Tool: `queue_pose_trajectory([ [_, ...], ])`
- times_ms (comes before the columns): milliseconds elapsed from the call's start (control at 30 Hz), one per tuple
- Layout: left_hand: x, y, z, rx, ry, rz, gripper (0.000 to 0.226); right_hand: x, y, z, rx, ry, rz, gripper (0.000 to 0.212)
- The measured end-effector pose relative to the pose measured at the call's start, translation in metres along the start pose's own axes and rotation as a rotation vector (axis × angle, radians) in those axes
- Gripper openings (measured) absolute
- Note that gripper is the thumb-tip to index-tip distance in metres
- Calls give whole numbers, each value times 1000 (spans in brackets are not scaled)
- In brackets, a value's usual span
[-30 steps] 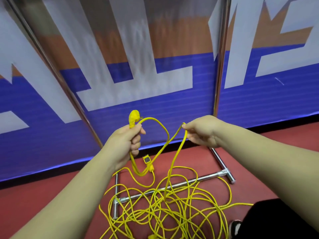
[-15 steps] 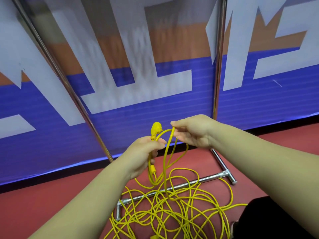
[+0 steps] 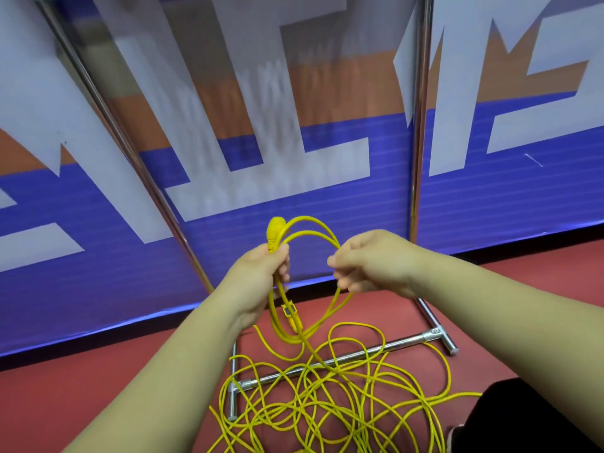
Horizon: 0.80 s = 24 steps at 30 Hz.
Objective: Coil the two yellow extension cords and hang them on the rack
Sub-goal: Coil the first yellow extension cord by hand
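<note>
The left hand (image 3: 261, 273) is clenched around the neck of a moulded yellow plug (image 3: 276, 229) together with two gathered turns of thin yellow extension cord (image 3: 273, 308). The right hand (image 3: 369, 263), just beside it and level with it, has its fingers curled round the far side of the same loop. The loop stands upright between the hands, with its long axis running top to bottom, and a small yellow connector (image 3: 289, 313) hangs at its lower end. From the bottom of the loop the cord drops straight down into a loose yellow tangle (image 3: 330, 400) on the red floor (image 3: 81, 387), directly under both hands. The slack for the next turn therefore has to come up from below, probably through the right hand. The tangle lies across the base bar of the chrome tube rack (image 3: 402, 342). I cannot tell which strands belong to which cord. The rack's hanging rail is out of view above.
</note>
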<state>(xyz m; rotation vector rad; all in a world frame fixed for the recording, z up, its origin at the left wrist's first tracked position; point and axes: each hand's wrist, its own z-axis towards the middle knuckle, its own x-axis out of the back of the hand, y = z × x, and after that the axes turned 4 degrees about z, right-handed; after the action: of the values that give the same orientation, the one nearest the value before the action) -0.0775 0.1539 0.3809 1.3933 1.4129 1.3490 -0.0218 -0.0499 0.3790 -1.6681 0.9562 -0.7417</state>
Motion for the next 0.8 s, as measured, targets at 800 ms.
queue_pose_trajectory([
  [800, 64, 14, -4, -97, 183, -400, 25, -13, 55, 24, -83, -300, -322, 21],
])
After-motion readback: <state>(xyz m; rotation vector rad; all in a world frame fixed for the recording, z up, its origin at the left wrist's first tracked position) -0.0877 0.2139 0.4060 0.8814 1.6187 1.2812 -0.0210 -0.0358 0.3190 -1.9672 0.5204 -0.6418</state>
